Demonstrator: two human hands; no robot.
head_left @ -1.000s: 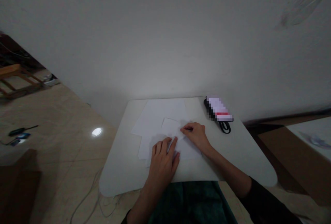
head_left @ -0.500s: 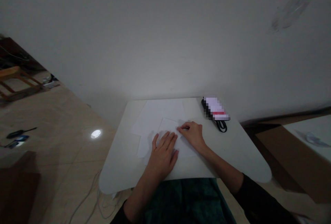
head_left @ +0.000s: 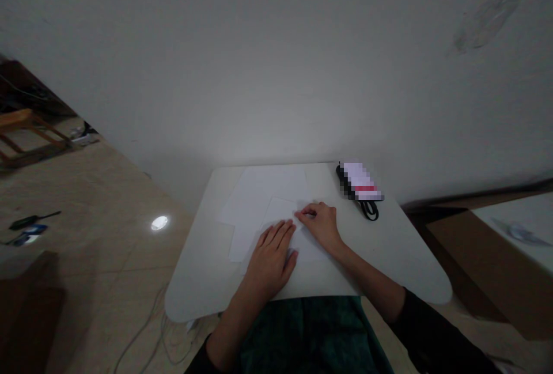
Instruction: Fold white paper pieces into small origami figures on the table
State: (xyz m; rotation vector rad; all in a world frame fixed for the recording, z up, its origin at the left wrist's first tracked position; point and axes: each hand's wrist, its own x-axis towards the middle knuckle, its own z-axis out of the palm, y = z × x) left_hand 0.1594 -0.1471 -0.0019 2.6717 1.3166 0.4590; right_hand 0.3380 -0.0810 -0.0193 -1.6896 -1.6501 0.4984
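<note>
Several white paper sheets [head_left: 276, 181] lie overlapping on a white table [head_left: 194, 259]. On top of them is a smaller piece of white paper [head_left: 280, 208]. My left hand [head_left: 271, 253] rests flat on the papers, palm down, its fingers stretched out at the lower part of the small piece. Just to its right, my right hand [head_left: 318, 222] pinches with thumb and index finger at the right edge of the small piece. What sits between those fingertips is too small to make out.
A blurred-out device [head_left: 360, 181] with a black strap lies at the table's back right, near the wall [head_left: 276, 74]. Cardboard [head_left: 488, 264] stands to the right. Cables [head_left: 144, 328], a wooden stool [head_left: 26, 123] and small tools are on the floor at left.
The fingers of my left hand have drawn closer together, the little finger no longer spread out to the side. My right hand has stayed nearly in place.
</note>
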